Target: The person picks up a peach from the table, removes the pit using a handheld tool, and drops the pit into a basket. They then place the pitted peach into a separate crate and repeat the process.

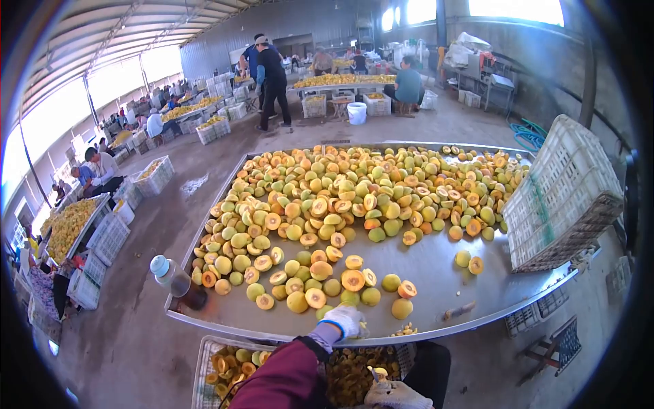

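Observation:
Halved yellow peaches (pixel 353 280) lie in a loose group on the metal table (pixel 436 286), many with the cut face up. My left hand (pixel 345 320), in a white glove under a maroon sleeve, reaches over the near table edge beside the closest peaches; its fingers point down and are mostly hidden. Low in the view, my right hand (pixel 394 394) wears a worn, stained glove and is closed. A small pale-yellow piece (pixel 376 373) shows at its fingertips; what the hand grips is unclear. Below the edge, a crate (pixel 204 368) holds peach halves beside a mass of dark brown bits (pixel 361 375).
A large peach heap (pixel 327 177) covers the far side of the table. A white plastic crate (pixel 562 198) leans on its right end. A capped bottle of dark liquid (pixel 178 283) stands at the left corner. Other people work at fruit-covered tables beyond; a folding stool (pixel 557 346) stands right.

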Motion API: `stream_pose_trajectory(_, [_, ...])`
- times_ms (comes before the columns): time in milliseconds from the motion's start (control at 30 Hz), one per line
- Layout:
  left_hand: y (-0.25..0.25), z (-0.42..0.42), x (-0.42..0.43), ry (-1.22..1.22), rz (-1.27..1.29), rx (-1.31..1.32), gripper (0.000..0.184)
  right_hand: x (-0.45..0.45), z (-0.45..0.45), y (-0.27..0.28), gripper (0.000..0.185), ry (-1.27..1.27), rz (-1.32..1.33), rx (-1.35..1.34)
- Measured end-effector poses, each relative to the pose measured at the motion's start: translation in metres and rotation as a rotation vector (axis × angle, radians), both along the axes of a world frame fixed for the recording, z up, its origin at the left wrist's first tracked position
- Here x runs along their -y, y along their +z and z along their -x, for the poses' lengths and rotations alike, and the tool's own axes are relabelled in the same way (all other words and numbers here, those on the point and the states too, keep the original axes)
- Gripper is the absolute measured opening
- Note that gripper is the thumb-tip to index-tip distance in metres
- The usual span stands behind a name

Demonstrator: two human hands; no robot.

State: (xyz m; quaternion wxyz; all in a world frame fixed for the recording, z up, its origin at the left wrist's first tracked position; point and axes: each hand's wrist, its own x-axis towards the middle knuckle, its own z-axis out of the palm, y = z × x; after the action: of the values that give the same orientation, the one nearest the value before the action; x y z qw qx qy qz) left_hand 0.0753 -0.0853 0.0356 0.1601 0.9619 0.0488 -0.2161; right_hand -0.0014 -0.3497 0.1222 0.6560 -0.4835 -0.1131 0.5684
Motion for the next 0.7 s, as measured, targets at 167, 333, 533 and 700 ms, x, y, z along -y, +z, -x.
stream_pose_trajectory(167, [-0.009,0.021,-0.014,0.065,0.175,0.114,0.049,0.0,0.002,0.005,0.014,0.029,0.039,-0.055])
stream_pose_trajectory(333, [-0.052,0.037,-0.03,0.667,0.544,0.247,0.044,-0.003,0.01,0.003,0.013,-0.042,0.033,0.053])
stream_pose_trajectory(533, [-0.024,0.073,-0.046,0.982,1.702,0.625,0.054,-0.015,0.021,0.02,0.016,-0.034,0.093,0.052])
stream_pose_trajectory(700, [0.042,0.111,-0.024,0.789,1.822,0.775,0.065,-0.021,0.029,0.001,0.017,-0.037,0.109,0.161])
